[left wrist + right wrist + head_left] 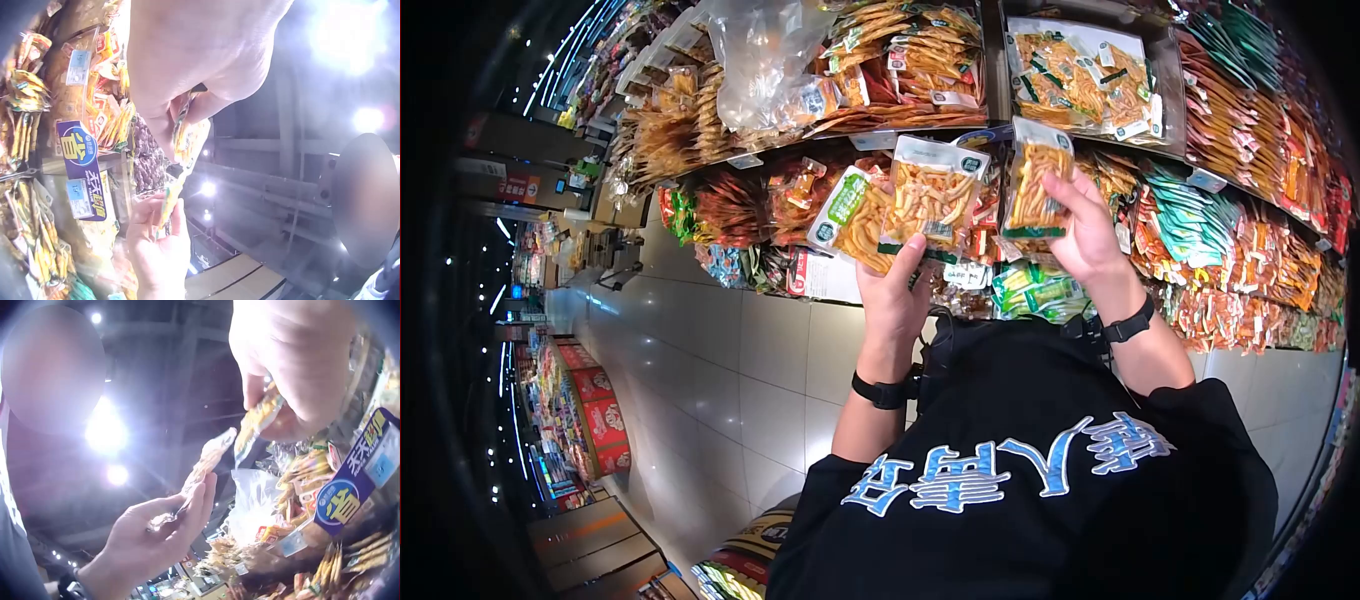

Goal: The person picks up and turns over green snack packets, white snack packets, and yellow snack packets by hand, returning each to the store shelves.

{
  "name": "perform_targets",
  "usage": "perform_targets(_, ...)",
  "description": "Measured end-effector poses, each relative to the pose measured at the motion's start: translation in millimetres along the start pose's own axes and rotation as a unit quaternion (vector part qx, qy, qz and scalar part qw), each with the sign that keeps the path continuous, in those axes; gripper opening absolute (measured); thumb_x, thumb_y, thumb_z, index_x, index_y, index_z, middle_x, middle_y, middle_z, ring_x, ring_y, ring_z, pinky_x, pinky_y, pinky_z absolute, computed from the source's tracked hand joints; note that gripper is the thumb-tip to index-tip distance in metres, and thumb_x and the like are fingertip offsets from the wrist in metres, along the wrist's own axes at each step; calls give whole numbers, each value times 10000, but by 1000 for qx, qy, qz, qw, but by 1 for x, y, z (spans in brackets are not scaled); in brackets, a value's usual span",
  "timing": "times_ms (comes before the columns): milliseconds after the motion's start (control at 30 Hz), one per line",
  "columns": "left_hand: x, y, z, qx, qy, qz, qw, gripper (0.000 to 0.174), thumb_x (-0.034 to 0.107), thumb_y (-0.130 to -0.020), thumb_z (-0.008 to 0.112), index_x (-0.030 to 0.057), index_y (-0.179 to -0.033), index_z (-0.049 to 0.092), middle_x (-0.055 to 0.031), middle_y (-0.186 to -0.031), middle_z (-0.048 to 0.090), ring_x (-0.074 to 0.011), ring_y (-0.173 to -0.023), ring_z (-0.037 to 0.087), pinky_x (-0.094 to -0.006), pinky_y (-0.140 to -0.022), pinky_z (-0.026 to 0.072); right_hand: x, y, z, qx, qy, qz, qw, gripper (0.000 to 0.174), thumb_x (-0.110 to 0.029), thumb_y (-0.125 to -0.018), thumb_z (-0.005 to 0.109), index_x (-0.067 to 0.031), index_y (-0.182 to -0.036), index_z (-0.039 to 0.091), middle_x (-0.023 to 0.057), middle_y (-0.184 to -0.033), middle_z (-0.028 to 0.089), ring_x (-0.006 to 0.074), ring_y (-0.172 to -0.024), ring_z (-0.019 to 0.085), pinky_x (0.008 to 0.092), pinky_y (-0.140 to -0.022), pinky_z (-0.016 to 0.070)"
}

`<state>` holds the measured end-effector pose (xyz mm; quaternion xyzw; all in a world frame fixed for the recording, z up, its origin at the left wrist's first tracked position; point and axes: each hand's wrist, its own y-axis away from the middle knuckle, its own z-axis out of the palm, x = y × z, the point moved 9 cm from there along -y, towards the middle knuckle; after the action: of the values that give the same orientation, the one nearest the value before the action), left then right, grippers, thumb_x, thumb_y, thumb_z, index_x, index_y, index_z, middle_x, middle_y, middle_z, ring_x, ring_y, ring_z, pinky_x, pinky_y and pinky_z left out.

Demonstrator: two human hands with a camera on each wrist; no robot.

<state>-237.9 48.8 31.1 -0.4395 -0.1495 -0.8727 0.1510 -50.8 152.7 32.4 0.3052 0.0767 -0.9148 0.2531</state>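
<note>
In the head view my left hand [892,305] grips two flat snack packets, fanned out with the thumb across the front. The nearer packet [933,198] has a clear window showing pale strips of food; behind it, a green-labelled packet [847,213] sticks out to the left. My right hand [1090,232] pinches another clear-fronted snack packet [1037,185] by its right side, held upright a little apart from the other two. From the right wrist view, the left hand [156,528] is curled round its packets, seen edge-on, below the right hand [294,369].
Shelves of bagged snacks [920,60] stand close in front, with a white-backed tray of packets [1090,80] at the upper right. A clear plastic bag [765,65] hangs upper left. Purple price signs [81,169] project from the shelf edge. Tiled floor [730,390] stretches left towards a red display [600,410].
</note>
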Motion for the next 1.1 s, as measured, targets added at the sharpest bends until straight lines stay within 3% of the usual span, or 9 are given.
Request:
perform_targets(300,-9,3,5,-5,15,-17,1000,514,-7,-873,636,86,-1346,458,-74,-1220,590,-172,-1053,610,-328,-837,538,42,7,24,-38,74,34,996,280,-66,-933,627,18,-1198,595,75,-1140,672,128,-1018,640,295,-926,499)
perform_targets(433,-11,1,5,-11,-23,-8,1000,519,155,-910,654,102,-1375,431,-65,-1292,548,-191,-1130,568,-391,-872,528,46,8,25,-28,108,14,994,270,-75,-941,619,10,-1197,608,63,-1128,677,112,-1020,625,281,-937,473)
perform_targets(467,-12,1,-1,25,-69,-28,997,550,425,-971,534,101,-1401,421,-65,-1326,526,-219,-1134,560,-450,-903,503,45,8,24,-22,104,14,994,271,-74,-943,615,12,-1200,602,66,-1134,673,114,-1028,623,284,-939,473)
perform_targets(567,-2,-2,15,-22,94,-40,995,683,590,-993,301,63,-1411,423,-115,-1269,565,-193,-1068,597,-396,-932,492,41,6,20,-15,91,17,996,277,-72,-951,602,19,-1212,582,75,-1156,662,121,-1050,616,292,-945,472)
perform_targets(600,-3,-3,19,-81,89,-63,991,766,631,-969,188,60,-1415,436,-126,-1203,595,-199,-934,617,-397,-901,486,40,6,21,-17,85,18,996,280,-72,-955,596,21,-1218,572,78,-1164,658,124,-1056,615,296,-947,472)
perform_targets(800,-14,-10,3,-93,138,-131,977,532,370,-958,444,10,-1347,487,-91,-1000,632,-170,-813,597,-362,-822,481,37,5,27,-15,127,12,992,289,-85,-973,573,28,-1237,540,85,-1185,645,135,-1061,616,311,-958,474)
perform_targets(900,-22,-22,7,-231,265,-147,925,414,277,-939,529,6,-1251,539,-58,-928,599,-175,-824,558,-359,-798,470,35,5,25,-11,141,3,990,290,-89,-977,566,25,-1242,533,87,-1177,645,138,-1063,615,310,-948,482)
perform_targets(967,-14,-23,-6,-124,86,-74,986,326,122,-936,567,-5,-1233,522,-67,-1059,636,-159,-944,609,-328,-878,492,31,4,19,-2,128,6,992,294,-91,-980,559,21,-1250,526,87,-1172,646,141,-1065,615,308,-941,488)
perform_targets(1100,4,-21,-13,-52,-68,11,996,365,10,-925,593,-3,-1275,490,-99,-1182,642,-137,-1065,625,-274,-922,494,11,2,6,42,108,-38,993,327,-111,-987,543,12,-1287,501,90,-1186,636,149,-1068,615,309,-938,493)
